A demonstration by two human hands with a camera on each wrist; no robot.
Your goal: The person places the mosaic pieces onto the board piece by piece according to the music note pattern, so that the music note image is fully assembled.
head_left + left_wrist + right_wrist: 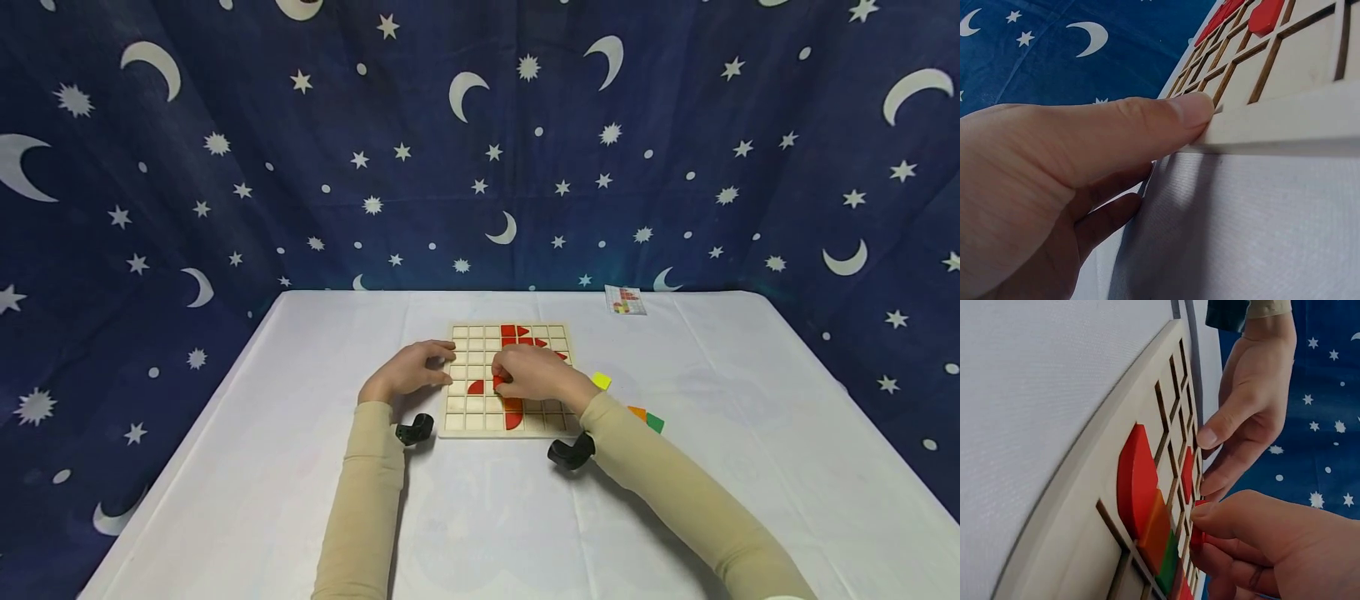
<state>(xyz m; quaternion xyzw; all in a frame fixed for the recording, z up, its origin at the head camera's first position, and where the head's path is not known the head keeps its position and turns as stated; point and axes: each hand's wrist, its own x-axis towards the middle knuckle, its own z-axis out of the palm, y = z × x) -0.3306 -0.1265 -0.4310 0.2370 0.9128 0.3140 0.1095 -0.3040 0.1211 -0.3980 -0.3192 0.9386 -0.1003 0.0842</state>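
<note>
A wooden grid board point(456, 423) lies on the white table. My right hand point(536, 372) is over its middle and pinches a small red block point(1198, 536) between thumb and fingers, close above the grid. At the board's left edge rests my left hand point(405, 369), its thumb point(1194, 110) touching the rim and the fingers loosely spread. Left of the pinched block, a red quarter-round block point(476, 387) sits in a cell. Near the front edge is another red rounded block point(513, 421), with an orange block point(1155, 526) and a green block point(1167, 562) beyond it.
Red squares and triangles point(522, 332) fill cells at the board's far side. Right of the board lie a yellow block point(602, 381), an orange block point(637, 412) and a green block point(655, 422). A printed pattern card point(626, 301) lies at the back, before a star-patterned curtain point(420, 233).
</note>
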